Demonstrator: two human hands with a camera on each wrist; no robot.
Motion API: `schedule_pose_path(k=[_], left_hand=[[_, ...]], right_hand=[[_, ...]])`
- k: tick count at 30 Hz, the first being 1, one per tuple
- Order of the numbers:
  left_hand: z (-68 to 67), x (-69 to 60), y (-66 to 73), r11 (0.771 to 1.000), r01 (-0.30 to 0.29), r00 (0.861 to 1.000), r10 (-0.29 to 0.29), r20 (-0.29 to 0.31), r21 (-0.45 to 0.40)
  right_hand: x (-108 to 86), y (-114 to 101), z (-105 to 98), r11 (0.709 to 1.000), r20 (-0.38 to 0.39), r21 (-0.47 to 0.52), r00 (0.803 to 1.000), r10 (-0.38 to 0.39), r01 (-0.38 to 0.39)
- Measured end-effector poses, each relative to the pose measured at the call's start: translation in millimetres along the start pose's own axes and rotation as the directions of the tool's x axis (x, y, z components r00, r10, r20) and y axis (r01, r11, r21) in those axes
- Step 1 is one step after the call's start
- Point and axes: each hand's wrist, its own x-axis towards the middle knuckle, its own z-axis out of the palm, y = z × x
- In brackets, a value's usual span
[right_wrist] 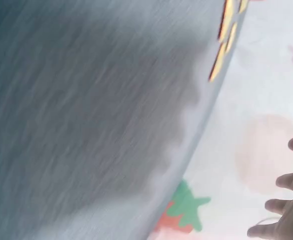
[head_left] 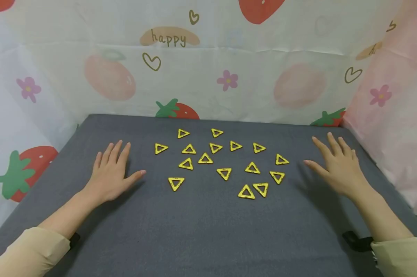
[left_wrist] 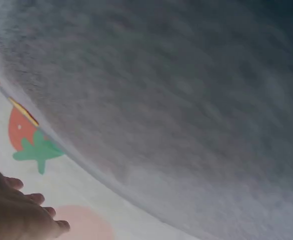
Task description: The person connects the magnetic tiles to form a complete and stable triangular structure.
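Observation:
Several small yellow triangle pieces, each with a hollow centre, lie scattered flat over the middle of a dark grey table [head_left: 180, 231]. On the left, my left hand [head_left: 109, 175] hovers with fingers spread and holds nothing; nearest to it are a triangle piece [head_left: 161, 148] and another triangle piece [head_left: 171, 179]. My right hand [head_left: 341, 169] hovers on the right, fingers likewise straight and apart, beside a triangle piece [head_left: 282, 159]. Two triangle pieces lie close together at the front, one upright [head_left: 246, 196] and one inverted [head_left: 265, 193]. Both wrist views show only fingers and a few pieces edge-on.
A white curtain [head_left: 208, 61] printed with strawberries, hearts and flowers hangs behind the table's far edge. A pinkish curtain [head_left: 399, 127] hangs at the right and a white curtain [head_left: 21, 127] at the left. Dark wrist straps show under both sleeves.

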Motion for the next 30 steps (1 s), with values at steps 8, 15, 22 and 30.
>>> schedule_pose_path(k=[8, 15, 22, 30], left_hand=[[-2.1, 5.6, 24.4, 0.979, -0.055, 0.998, 0.051, -0.028, -0.196], [6.8, 8.2, 47.9, 0.938, -0.078, 0.994, 0.101, 0.052, -0.339], [16.7, 7.6, 61.0, 0.915, -0.067, 0.985, 0.123, 0.118, -0.397], [27.9, 11.3, 68.2, 0.920, -0.104, 0.974, 0.171, 0.148, -0.378]], right_hand=[[1.2, -41, 0, 0.978, -0.073, 0.179, 0.993, -0.094, 0.105], [1.0, -72, 6, 0.944, -0.103, 0.273, 0.981, -0.165, 0.188], [2.3, -93, 12, 0.913, -0.071, 0.350, 0.978, -0.196, 0.208], [4.2, -115, 24, 0.880, 0.032, 0.426, 0.968, -0.249, 0.212]])
